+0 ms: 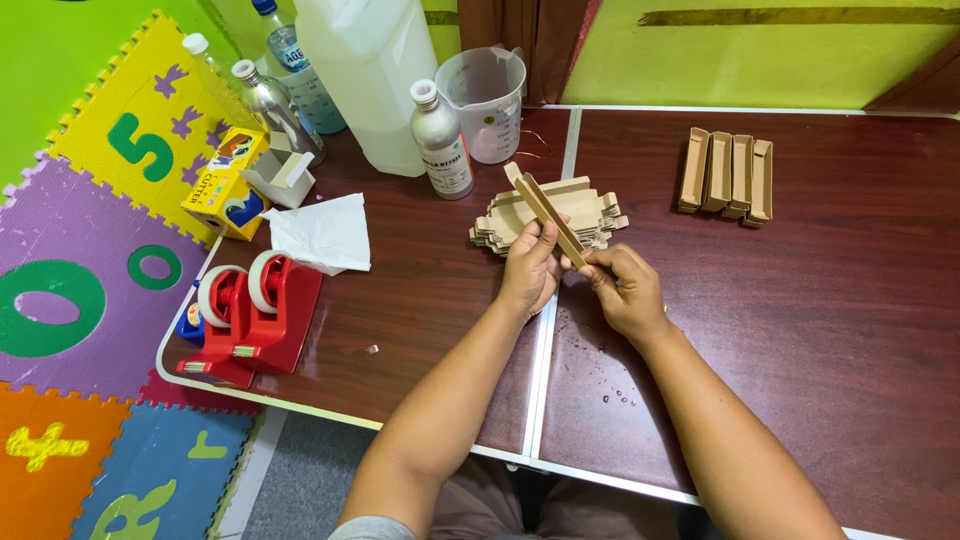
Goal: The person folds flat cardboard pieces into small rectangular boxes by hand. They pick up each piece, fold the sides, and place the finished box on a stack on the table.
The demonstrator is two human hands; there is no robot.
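**A:** At the near edge, what is cut off?

**B:** Both forearms enter from the bottom of the frame, elbows out of view, above a dark brown folding table [800,330]. At near left, a red twin tape dispenser [250,315] partly hides a small blue object that cannot be made out.

**A:** And the hands?

**B:** They meet over the table's centre seam. The left hand [528,268] curls its fingers round the middle of a narrow folded cardboard strip [548,215]; the right hand [625,285] pinches the strip's near end between thumb and fingertips. The strip slants up and away to the left, its far end clear of the table.

**A:** Behind them?

**B:** Just beyond lies a stack of flat cardboard cut-outs [590,215], partly screened by the left hand and the strip. Far right, a row of folded cardboard trays [727,175]. Far left, a silver bottle [442,140], a clear measuring jug [488,100] and a white jerrycan [365,70] cropped at the top.
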